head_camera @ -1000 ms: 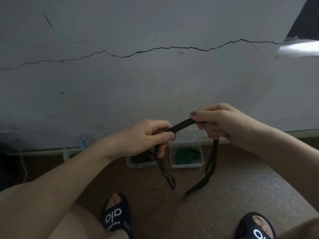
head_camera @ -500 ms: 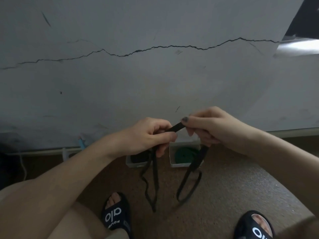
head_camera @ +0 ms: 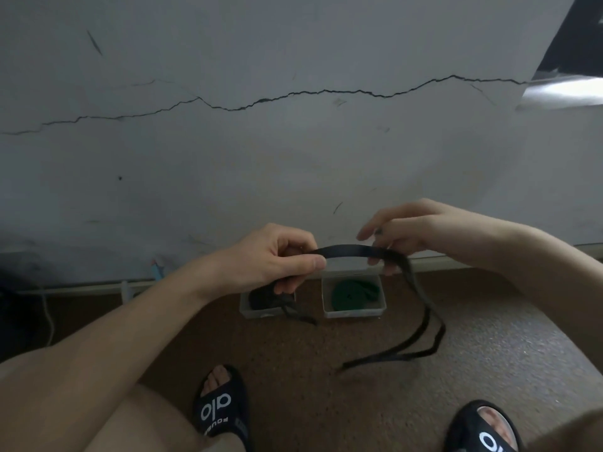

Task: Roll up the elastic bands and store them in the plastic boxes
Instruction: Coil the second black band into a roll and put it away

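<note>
A black elastic band (head_camera: 352, 250) stretches between my two hands above the floor. My left hand (head_camera: 277, 259) pinches one end, with a short tail hanging below it. My right hand (head_camera: 408, 230) holds the other part with loosely spread fingers, and the long doubled tail (head_camera: 421, 327) drops from it and trails across the carpet. Below my hands two clear plastic boxes stand against the wall: the left box (head_camera: 257, 309) holds a dark rolled band, the right box (head_camera: 354, 313) holds a green rolled band (head_camera: 354, 293).
A cracked grey wall (head_camera: 293, 141) rises right behind the boxes. Brown carpet (head_camera: 326, 402) covers the floor. My feet in black slides are at the bottom, the left foot (head_camera: 222, 399) and the right foot (head_camera: 486, 429). A white cable (head_camera: 49, 318) hangs at the far left.
My hands have drawn apart, so a longer piece of band spans between them. The hanging tail has swung right and now lies on the carpet.
</note>
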